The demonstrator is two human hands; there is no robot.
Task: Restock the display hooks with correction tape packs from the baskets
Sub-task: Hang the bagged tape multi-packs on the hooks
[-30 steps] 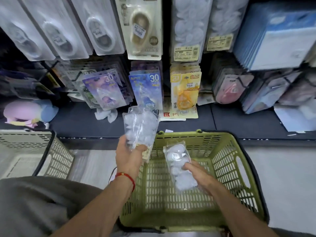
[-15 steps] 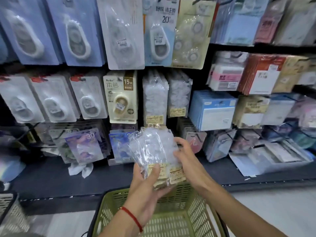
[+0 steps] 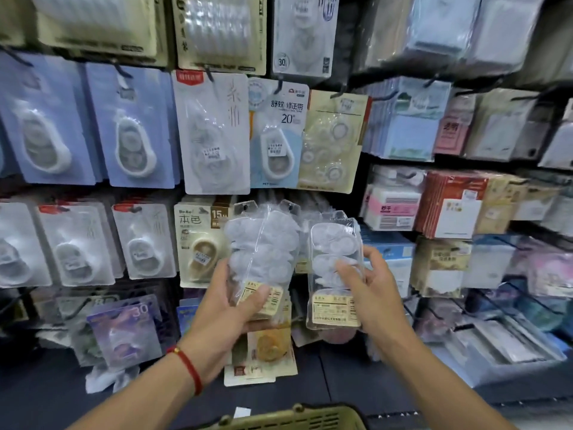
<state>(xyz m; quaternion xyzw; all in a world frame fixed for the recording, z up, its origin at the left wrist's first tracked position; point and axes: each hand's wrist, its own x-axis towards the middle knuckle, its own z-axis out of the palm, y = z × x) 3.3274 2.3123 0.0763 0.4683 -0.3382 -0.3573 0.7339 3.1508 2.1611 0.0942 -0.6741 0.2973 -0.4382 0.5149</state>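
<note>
Along the left edge of the display wall: blue-backed blister cards hung in overlapping rows, each with a smooth moulded bubble over a pear-shaped dispenser; hung face out, probably so shoppers can read them.

Left hand, red cord at the wrist: thumb curled over the barcode labels at the bottom of a small stack of correction tape packs, fingers behind. Held upright, punched hang tabs on top, likely kept ready for threading onto a hook. Crinkly clear film, rounded white refills bulging inside, cream paper labels at the foot.

Right hand: one single pack pinched between fingers at its front and the thumb at its right edge, raised just beside the stack and apart from it; judged to be the next one to go up. Stiffer, flatter pouch, glossy, rectangular.

Behind both, middle of the wall: matching clear packs already hanging, though the hook itself hidden by the held ones.

Right edge of the wall: flat sleeved paper goods, matte and square.

Bottom edge of the view: rim of the green slotted plastic basket, contents out of sight.
</note>
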